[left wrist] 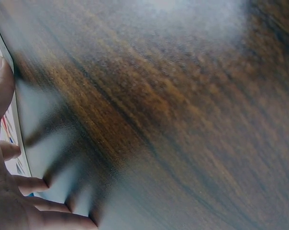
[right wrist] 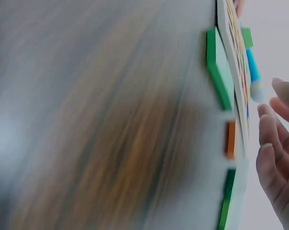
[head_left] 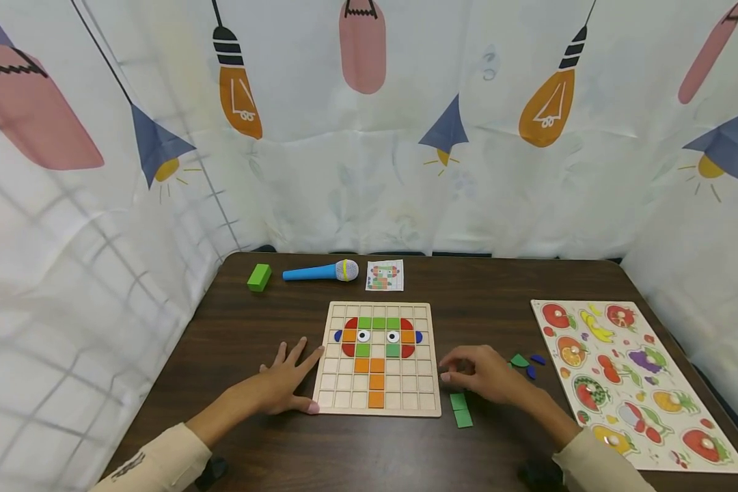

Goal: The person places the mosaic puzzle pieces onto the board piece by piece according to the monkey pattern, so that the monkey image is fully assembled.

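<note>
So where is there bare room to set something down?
Bare tabletop: between the picture card and fruit board, between the green block and left hand, and along the near edge of the grid board. Crowded: between the boards, with right hand, green tiles and blue pieces.

Left hand (left wrist: 15, 206) and right hand (right wrist: 284, 177) run off their wrist views; an orange tile (right wrist: 230, 139) blurs; the card (head_left: 384, 276) carries details too small to read.

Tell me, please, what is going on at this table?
A person's left hand, fingers spread, touches the left edge of a gridded board. Coloured pieces on it form a face-like pattern. The right hand is just off the board's right edge, holding nothing visible, near some green squares.
</note>
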A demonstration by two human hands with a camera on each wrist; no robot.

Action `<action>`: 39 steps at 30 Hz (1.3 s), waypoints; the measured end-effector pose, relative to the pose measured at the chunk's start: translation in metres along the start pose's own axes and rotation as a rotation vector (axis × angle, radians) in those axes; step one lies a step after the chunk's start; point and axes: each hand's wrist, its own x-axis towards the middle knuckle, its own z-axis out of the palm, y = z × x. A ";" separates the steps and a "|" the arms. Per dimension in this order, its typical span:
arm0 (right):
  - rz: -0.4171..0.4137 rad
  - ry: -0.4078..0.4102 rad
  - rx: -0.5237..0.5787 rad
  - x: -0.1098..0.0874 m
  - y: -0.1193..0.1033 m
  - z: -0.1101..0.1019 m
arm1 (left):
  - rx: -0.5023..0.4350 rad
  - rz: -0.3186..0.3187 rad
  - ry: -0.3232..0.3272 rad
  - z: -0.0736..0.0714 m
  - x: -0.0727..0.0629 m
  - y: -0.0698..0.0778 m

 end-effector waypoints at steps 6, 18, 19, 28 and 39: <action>-0.023 -0.054 0.019 -0.015 0.013 -0.005 | 0.002 -0.002 0.003 0.001 -0.001 -0.002; -0.044 -0.108 -0.031 -0.021 0.016 -0.002 | -0.006 -0.004 0.007 0.003 -0.001 -0.003; -0.046 -0.107 -0.035 -0.021 0.017 -0.001 | -0.005 -0.004 0.007 0.003 -0.001 -0.003; -0.070 -0.136 -0.033 -0.019 0.015 -0.002 | 0.001 -0.001 0.010 0.004 0.000 -0.004; -0.023 -0.175 -0.038 -0.017 0.013 -0.002 | -0.029 0.023 0.012 0.001 -0.004 -0.001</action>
